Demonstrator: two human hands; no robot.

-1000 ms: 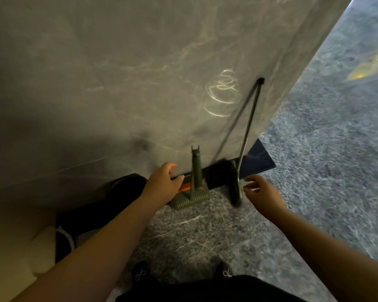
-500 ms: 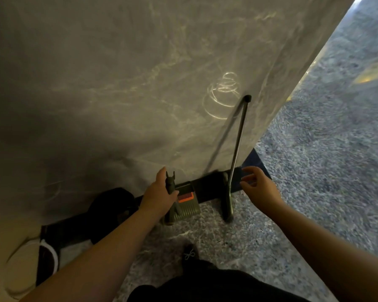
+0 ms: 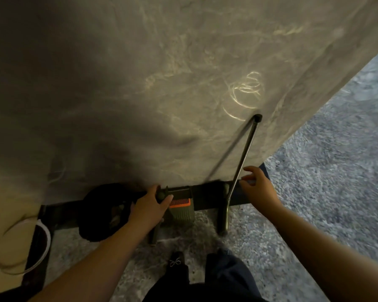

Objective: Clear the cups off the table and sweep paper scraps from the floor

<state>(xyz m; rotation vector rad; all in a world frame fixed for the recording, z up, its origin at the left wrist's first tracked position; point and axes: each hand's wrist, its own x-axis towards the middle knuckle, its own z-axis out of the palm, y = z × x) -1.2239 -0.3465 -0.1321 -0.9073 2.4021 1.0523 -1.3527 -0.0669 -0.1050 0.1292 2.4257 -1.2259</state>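
Note:
A green dustpan (image 3: 181, 209) with an orange comb strip stands at the foot of a grey marble wall (image 3: 162, 83). My left hand (image 3: 150, 204) grips the dustpan's upright handle. A broom leans against the wall to its right, its metal pole (image 3: 243, 158) slanting up to a black cap. My right hand (image 3: 256, 188) hovers right beside the pole's lower part, fingers loosely spread and holding nothing. No cups or paper scraps show in this view.
A black bag-like object (image 3: 100, 212) sits to the left at the dark skirting (image 3: 210, 192). A white ring-shaped thing (image 3: 44, 243) lies at far left. Speckled grey stone floor (image 3: 314, 203) stretches to the right. My shoe (image 3: 176, 264) and dark trousers are at the bottom.
My left hand has closed round the dustpan handle and tipped the pan. My right hand stays beside the broom pole. The view has shifted closer and lower.

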